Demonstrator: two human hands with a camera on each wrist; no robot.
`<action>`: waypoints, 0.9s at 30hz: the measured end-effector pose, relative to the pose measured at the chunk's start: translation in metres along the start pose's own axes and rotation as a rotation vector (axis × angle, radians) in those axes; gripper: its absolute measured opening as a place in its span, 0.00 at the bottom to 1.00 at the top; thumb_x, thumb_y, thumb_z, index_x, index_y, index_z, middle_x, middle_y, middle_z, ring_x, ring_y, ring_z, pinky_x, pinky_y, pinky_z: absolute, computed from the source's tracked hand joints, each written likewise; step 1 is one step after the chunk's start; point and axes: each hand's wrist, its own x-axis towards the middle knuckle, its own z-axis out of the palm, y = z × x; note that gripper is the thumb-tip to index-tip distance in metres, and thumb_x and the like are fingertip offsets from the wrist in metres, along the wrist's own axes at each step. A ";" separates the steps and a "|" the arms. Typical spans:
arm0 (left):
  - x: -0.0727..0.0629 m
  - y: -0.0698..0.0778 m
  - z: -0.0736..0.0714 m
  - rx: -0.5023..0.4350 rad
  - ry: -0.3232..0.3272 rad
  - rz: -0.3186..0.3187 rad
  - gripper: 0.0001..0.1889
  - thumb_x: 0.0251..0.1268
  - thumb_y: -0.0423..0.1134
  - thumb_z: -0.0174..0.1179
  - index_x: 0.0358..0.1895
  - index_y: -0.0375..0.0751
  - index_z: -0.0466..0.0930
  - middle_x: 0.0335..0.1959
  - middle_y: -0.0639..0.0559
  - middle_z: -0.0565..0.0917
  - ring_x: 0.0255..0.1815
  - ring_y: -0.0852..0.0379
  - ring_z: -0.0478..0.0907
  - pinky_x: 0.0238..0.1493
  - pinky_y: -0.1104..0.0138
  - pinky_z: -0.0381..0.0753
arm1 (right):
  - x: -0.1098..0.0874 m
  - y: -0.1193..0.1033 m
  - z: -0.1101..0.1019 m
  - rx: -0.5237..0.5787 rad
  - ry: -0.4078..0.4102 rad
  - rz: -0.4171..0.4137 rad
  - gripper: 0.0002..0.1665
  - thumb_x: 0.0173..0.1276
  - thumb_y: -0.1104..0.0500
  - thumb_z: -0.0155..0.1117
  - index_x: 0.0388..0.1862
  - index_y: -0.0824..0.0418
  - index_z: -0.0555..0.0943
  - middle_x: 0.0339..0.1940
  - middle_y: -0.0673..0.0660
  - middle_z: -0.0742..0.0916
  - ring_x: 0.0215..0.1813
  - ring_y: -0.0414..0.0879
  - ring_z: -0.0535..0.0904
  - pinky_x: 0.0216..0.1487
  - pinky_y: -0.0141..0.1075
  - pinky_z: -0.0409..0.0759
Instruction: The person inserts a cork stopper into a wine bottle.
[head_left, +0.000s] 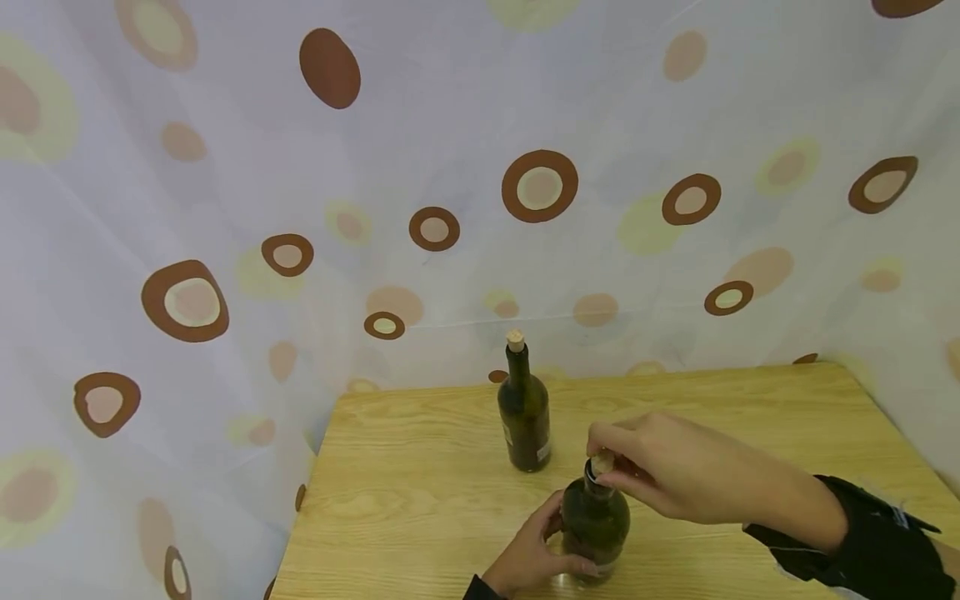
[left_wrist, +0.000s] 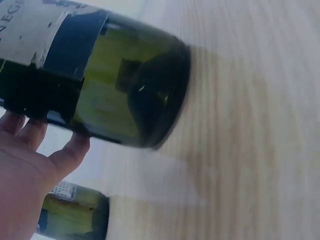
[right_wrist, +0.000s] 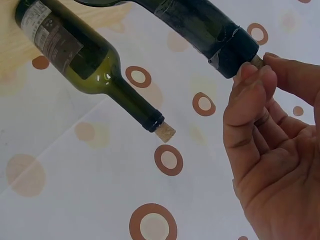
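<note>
A dark green wine bottle (head_left: 596, 523) stands upright on the wooden table near its front. My left hand (head_left: 528, 552) holds it low on the body, thumb across the front; in the left wrist view the fingertips lie along the glass (left_wrist: 135, 85) below the label. Over the mouth, my right hand (head_left: 675, 471) pinches a cork (head_left: 602, 462) between thumb and fingers. The right wrist view shows just a sliver of that cork (right_wrist: 257, 61) at the bottle's rim, the rest hidden by fingers.
A second green wine bottle (head_left: 525, 417) stands farther back and a little left, a cork (head_left: 515, 340) sticking up from its neck. Behind the light wood table (head_left: 405, 467) hangs a white cloth (head_left: 450, 125) with brown and yellow ovals, which also covers both sides.
</note>
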 end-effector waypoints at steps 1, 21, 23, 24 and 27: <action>-0.001 0.000 0.001 -0.003 0.011 -0.001 0.38 0.67 0.47 0.67 0.77 0.61 0.58 0.73 0.58 0.69 0.70 0.58 0.69 0.71 0.60 0.70 | 0.000 0.000 0.001 0.009 0.002 -0.004 0.05 0.76 0.59 0.61 0.44 0.50 0.74 0.29 0.38 0.79 0.23 0.22 0.65 0.24 0.19 0.70; -0.004 -0.001 0.047 0.052 0.425 -0.074 0.40 0.60 0.46 0.72 0.74 0.70 0.63 0.68 0.63 0.76 0.64 0.59 0.74 0.63 0.59 0.73 | -0.010 -0.006 0.019 -0.053 0.139 0.110 0.09 0.73 0.60 0.64 0.44 0.51 0.72 0.21 0.33 0.71 0.20 0.21 0.59 0.18 0.19 0.64; -0.001 -0.001 0.050 0.073 0.458 -0.047 0.39 0.60 0.45 0.71 0.74 0.68 0.64 0.68 0.62 0.75 0.64 0.58 0.74 0.62 0.61 0.74 | -0.010 -0.006 0.019 -0.056 0.149 0.120 0.09 0.73 0.60 0.64 0.44 0.51 0.73 0.21 0.33 0.71 0.20 0.21 0.60 0.18 0.20 0.64; 0.000 -0.002 0.051 0.081 0.473 -0.036 0.39 0.60 0.45 0.71 0.74 0.68 0.64 0.68 0.62 0.76 0.64 0.58 0.74 0.61 0.61 0.73 | -0.009 -0.005 0.020 -0.057 0.152 0.125 0.08 0.73 0.60 0.64 0.44 0.51 0.73 0.21 0.33 0.71 0.20 0.22 0.60 0.18 0.20 0.64; 0.004 -0.003 0.054 0.090 0.512 -0.002 0.39 0.60 0.44 0.72 0.74 0.66 0.65 0.68 0.62 0.75 0.65 0.57 0.74 0.63 0.62 0.73 | -0.009 -0.003 0.019 -0.062 0.156 0.140 0.08 0.73 0.60 0.64 0.44 0.51 0.74 0.21 0.33 0.72 0.20 0.22 0.60 0.18 0.20 0.64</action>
